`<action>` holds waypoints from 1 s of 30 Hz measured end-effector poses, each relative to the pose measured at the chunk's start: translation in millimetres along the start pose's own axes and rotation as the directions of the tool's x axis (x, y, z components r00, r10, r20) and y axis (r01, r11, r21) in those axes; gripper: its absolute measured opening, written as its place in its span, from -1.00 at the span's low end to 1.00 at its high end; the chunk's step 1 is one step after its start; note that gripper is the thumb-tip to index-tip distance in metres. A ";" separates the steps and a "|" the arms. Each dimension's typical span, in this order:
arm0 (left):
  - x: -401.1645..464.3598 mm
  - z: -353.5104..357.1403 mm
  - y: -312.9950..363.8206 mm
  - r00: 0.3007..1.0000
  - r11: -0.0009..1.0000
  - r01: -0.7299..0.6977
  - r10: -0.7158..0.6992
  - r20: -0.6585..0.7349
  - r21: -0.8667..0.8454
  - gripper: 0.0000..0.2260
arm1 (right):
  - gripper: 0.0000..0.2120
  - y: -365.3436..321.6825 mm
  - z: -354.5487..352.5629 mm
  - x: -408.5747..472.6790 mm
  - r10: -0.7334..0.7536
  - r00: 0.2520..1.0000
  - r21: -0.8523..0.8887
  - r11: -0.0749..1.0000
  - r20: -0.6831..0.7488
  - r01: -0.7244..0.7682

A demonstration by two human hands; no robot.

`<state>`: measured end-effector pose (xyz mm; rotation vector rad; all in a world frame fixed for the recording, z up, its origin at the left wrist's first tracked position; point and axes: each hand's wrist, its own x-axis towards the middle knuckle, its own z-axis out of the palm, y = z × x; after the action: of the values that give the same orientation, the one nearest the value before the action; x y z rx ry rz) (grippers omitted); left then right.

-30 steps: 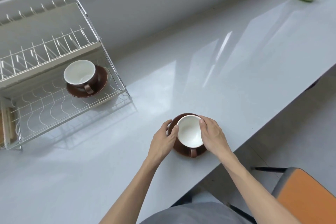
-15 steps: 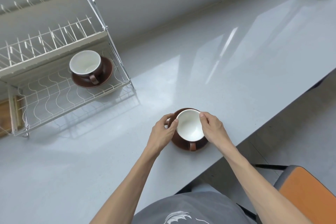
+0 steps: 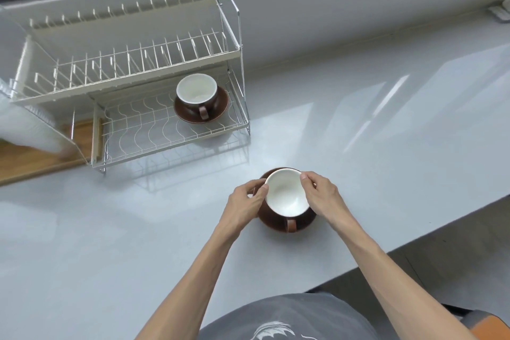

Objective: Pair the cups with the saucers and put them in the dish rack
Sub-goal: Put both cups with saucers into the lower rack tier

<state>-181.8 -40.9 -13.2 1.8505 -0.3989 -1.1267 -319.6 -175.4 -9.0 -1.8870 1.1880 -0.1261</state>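
Note:
A brown cup with a white inside point(image 3: 287, 193) sits on a brown saucer point(image 3: 276, 222) near the counter's front edge, its handle pointing toward me. My left hand point(image 3: 244, 205) grips the saucer's left edge, thumb against the cup rim. My right hand point(image 3: 321, 196) grips the right side, thumb on the rim. A second brown cup point(image 3: 196, 91) stands on its saucer point(image 3: 218, 107) on the lower shelf of the white wire dish rack point(image 3: 154, 130), at its right end.
The rack's upper shelf point(image 3: 124, 63) holds only prongs. A wooden board point(image 3: 33, 157) lies left of the rack. The grey counter point(image 3: 358, 132) stretches to the right; its front edge runs just right of my hands. An orange chair seat point(image 3: 494, 328) shows at bottom right.
The view has swung left, bringing the whole rack into sight. Both hands keep their hold on the cup and saucer, which have shifted slightly toward the rack.

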 end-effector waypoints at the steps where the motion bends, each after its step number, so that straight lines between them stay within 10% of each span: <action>1: -1.9 -6.0 -1.5 1.000 1.000 0.001 -0.001 -0.011 -0.013 -0.66 | -0.66 -5.3 3.9 0.4 -0.014 1.000 0.001 1.000 0.012 0.014; 30: -12.5 -198.2 -1.7 0.948 0.983 0.008 -0.066 -0.312 -0.184 -0.74 | -0.65 -176.9 128.5 52.9 -0.296 0.904 -0.051 0.944 0.307 0.326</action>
<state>-24.3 73.3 26.8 1.8419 -0.0737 -0.8387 -106.8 -108.8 20.9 -2.0893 0.6957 0.0444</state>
